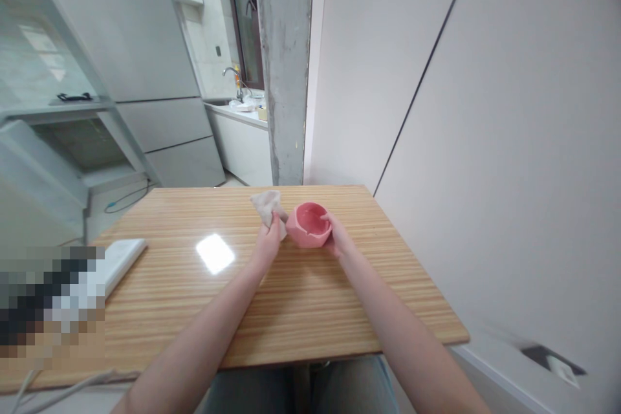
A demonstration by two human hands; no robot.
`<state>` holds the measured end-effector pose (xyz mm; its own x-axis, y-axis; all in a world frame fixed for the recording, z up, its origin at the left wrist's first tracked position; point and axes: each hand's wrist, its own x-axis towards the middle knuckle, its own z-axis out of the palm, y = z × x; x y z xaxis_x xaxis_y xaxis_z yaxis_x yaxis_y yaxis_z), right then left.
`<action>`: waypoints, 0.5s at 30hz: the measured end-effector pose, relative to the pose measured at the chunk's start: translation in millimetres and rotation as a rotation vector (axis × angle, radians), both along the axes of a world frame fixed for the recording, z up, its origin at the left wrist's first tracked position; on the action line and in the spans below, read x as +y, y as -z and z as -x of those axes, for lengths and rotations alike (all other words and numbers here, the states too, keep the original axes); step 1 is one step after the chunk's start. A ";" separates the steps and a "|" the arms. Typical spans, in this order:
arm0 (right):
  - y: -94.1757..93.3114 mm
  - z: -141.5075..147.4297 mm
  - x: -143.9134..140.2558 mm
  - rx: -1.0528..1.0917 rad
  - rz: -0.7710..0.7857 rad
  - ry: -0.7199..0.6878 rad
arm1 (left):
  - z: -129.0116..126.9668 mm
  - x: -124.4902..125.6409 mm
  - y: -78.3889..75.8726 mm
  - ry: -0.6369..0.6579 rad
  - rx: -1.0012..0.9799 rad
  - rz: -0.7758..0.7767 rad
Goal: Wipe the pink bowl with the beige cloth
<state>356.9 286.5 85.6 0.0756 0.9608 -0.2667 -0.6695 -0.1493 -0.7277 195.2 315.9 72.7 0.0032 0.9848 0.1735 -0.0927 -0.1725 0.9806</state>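
Note:
A pink faceted ashtray (309,225) with a notched rim is tilted so that its hollow faces me, above the middle of the wooden table (291,310). My right hand (336,235) grips its right side, with the thumb over the rim. Just left of the ashtray, my left hand (272,235) is closed on a whitish cloth (266,205), which bunches up above the fingers. Part of the cloth hangs near the ashtray's left side; I cannot tell whether they touch.
A white flat box-like object (123,259) lies at the table's left, beside a pixelated patch. White cables (72,391) run along the near left edge. A pale wall (436,174) borders the right side. Beyond stand a grey pillar (287,65), a fridge (126,32) and a sink tap (233,77).

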 end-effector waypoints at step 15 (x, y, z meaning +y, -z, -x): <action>6.7 13.9 1.0 -0.069 -0.079 0.013 | -11.9 -18.0 -3.6 0.207 0.109 -0.310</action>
<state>343.0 287.6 78.9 0.1042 0.9774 -0.1840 -0.6186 -0.0812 -0.7815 207.0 297.9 76.2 0.2311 0.8621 0.4509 -0.0548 -0.4512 0.8908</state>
